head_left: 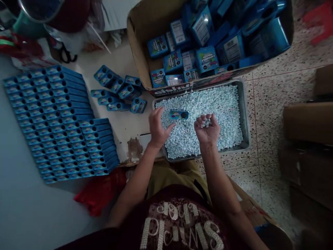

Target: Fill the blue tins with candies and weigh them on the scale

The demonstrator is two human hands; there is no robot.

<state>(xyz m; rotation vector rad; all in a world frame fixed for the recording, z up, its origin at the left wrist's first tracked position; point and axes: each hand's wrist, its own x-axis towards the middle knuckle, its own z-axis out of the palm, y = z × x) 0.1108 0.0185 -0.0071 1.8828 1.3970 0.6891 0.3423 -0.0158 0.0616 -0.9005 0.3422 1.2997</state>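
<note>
A metal tray (246, 118) holds a bed of small pale blue and white candies (184, 142). On the candies, near the tray's left side, lies a small blue box (179, 114). My left hand (158, 127) is just left of that box, thumb and fingers apart, holding nothing. Over the right half of the tray, my right hand (207, 129) is turned palm up with its fingers curled around a handful of candies.
Behind the tray stands a cardboard carton (140, 45) full of blue boxes (206, 59). Several loose blue boxes (138, 105) lie left of the tray. Farther left are stacked rows of boxes (59, 125). Brown cartons (307, 121) stand at the right.
</note>
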